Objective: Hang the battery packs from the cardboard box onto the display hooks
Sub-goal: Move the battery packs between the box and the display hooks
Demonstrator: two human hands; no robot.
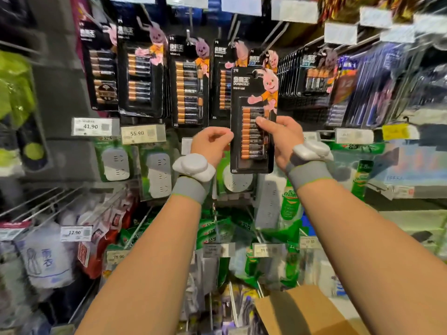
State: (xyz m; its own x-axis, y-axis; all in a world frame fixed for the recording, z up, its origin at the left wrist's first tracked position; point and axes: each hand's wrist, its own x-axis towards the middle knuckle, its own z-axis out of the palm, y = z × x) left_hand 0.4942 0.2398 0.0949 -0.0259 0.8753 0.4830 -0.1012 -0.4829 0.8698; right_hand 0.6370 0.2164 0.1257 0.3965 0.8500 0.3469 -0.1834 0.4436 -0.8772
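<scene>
Battery pack (pixel 254 146): I hold it upright against the upper middle of the display, in front of the row of hanging packs (pixel 188 88), with its hang hole at the top about level with their bunny headers. My right hand (pixel 280 139) grips its right edge, thumb pressed on the blister front and fingers wrapped behind. My left hand (pixel 210 143) is curled at the pack's left edge, fingertips touching it or just beside it. I cannot tell whether it actually pinches the card. Whether the hole is already on one of the display hooks (pixel 274 35) is also hidden from me.

I judge the threading step to be in hand, and the risks sit there. If I let go before the hook passes through the hole, the pack will drop down the face of the display towards the cardboard box (pixel 302 313) by the lower right edge. Pushing at an angle could make the card snag or tear at the hole. Shoving too hard could knock the neighbouring packs crooked or off their hooks. I could also pick the wrong hook and mix sizes above the price tags (pixel 142 133).
</scene>
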